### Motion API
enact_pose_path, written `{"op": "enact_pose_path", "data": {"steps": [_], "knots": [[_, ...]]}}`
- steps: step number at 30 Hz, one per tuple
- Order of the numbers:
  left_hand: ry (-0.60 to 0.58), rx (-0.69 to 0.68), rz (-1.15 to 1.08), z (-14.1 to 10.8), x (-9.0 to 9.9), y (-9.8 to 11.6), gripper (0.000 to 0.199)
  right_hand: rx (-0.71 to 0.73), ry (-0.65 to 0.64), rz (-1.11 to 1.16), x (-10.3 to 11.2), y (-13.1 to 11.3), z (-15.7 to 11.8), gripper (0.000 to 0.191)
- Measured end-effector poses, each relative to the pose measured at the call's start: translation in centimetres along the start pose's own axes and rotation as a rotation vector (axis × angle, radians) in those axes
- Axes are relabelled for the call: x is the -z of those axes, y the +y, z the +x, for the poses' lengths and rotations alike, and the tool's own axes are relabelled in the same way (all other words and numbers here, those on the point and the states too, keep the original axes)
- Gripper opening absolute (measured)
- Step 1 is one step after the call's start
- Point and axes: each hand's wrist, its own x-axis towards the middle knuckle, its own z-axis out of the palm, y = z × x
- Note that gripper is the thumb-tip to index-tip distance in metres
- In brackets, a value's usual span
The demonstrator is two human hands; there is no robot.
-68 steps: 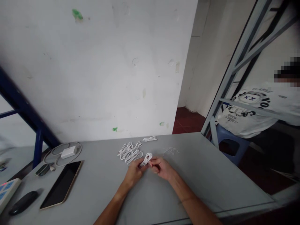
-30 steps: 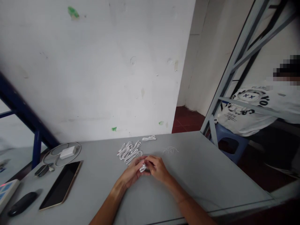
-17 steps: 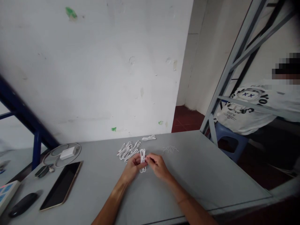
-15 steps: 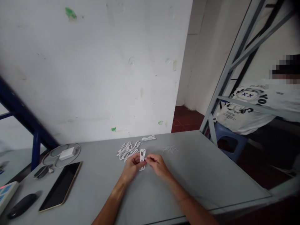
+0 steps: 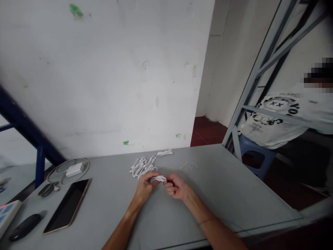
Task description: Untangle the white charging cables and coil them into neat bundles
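Note:
A coiled white cable lies sideways between my two hands, just above the grey table. My left hand is closed round its left part, thumb and fingers pinching the loops. At the coil's right end, my right hand has its fingers curled and pressed together on it; whether a thin tie is also between them is too small to tell. Right behind my left hand is a pile of white cables. One separate cable bundle rests near the wall, and several thin white ties lie to the right.
On the table's left are a white charger with its lead, a small dark device, a tablet, and a black mouse. A metal frame rises at the right; beyond it a person in a white shirt sits on a blue stool.
The coiled cable has turned from upright to lying sideways. My right hand has rotated and curled its fingers at the coil's right end, while my left hand has hardly shifted.

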Motion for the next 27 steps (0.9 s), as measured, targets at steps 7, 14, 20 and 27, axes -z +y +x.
{"op": "enact_pose_path", "data": {"steps": [7, 14, 20, 27], "knots": [[-0.072, 0.09, -0.053, 0.2, 0.0, 0.2, 0.035, 0.569, 0.336, -0.476, -1.4, 0.8, 0.2, 0.009], [-0.064, 0.116, -0.008, 0.2, 0.0, 0.1, 0.032, 0.857, 0.429, -1.088, -1.2, 1.3, 0.1, 0.007], [-0.004, 0.038, 0.321, -0.1, -0.4, 0.3, 0.018, 0.953, 0.47, -1.297, -0.9, 1.4, 0.2, 0.017], [-0.111, -0.063, 0.821, -0.7, -0.6, -2.3, 0.042, 0.895, 0.769, -0.93, 0.2, 1.8, 1.8, 0.006]]}}
